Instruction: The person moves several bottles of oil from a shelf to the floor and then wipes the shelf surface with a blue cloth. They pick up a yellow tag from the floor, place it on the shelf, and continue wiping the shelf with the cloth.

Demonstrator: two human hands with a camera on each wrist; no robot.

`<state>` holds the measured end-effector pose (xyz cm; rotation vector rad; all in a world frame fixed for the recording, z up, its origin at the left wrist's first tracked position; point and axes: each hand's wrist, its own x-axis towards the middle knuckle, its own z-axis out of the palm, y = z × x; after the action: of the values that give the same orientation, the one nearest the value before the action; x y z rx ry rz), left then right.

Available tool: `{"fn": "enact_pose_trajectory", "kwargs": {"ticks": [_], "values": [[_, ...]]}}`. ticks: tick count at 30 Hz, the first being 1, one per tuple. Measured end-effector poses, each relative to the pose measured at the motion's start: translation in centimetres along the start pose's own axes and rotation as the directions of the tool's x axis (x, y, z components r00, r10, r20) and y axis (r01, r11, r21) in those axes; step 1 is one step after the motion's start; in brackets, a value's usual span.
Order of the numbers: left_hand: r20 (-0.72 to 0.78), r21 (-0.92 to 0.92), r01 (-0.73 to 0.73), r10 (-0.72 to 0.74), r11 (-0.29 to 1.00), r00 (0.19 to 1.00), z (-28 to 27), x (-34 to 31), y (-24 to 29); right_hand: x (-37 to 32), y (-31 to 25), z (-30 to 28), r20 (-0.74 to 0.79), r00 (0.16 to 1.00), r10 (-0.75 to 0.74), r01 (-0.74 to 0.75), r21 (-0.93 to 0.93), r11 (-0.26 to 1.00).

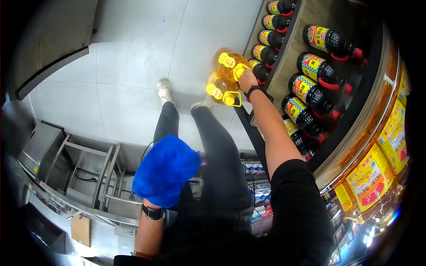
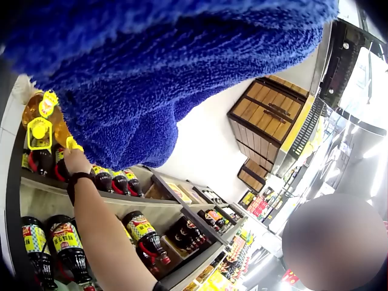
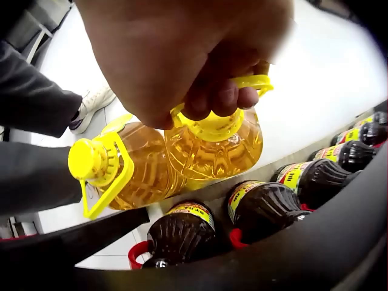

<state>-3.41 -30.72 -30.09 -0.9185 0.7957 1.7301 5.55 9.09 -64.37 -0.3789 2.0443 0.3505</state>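
My right hand point(image 1: 247, 80) grips far oil bottle point(image 1: 225, 59) by handle point(image 3: 253, 80), best hold; likely heavy, slick. Left hand hidden, can't tell.

It is a shop, a grocery or supermarket by its stock. Dark bottles point(image 1: 306, 88) with red caps and matching labels stand in rows along the tiers of a wooden shelf unit point(image 1: 290, 57), right up to its front edge. Big jugs of golden oil point(image 1: 370, 177) line a curved display beside it. Packed shelves point(image 2: 239, 257) run further back under bright ceiling lights point(image 2: 377, 148), and pale tiles point(image 1: 128, 53) cover the floor.
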Motion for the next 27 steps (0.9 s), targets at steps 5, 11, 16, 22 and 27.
{"fn": "enact_pose_trajectory", "kwargs": {"ticks": [5,11,16,22,27], "values": [[0.044,0.193,-0.005,-0.003,0.981,0.999,-0.3,0.0,-1.2,0.0,0.1,1.0,0.01,1.0,0.001,-0.001,-0.062,0.998],[0.05,0.201,-0.022,0.012,0.979,0.999,2.9,0.2,-0.4,1.4,-0.7,0.6,0.059,0.998,0.014,-0.008,-0.102,0.995],[-0.038,0.198,0.008,0.0,0.98,0.999,3.1,0.3,-0.7,5.0,-1.7,6.0,0.057,0.995,0.088,-0.081,-0.108,0.991],[0.063,0.291,-0.048,0.03,0.956,0.998,4.7,0.9,-1.0,2.9,-0.5,3.2,0.135,0.987,0.087,-0.08,-0.052,0.995],[0.11,0.235,-0.02,-0.006,0.972,0.994,5.8,1.6,-1.2,2.3,-0.8,3.6,0.309,0.92,0.24,-0.261,0.029,0.965]]}}
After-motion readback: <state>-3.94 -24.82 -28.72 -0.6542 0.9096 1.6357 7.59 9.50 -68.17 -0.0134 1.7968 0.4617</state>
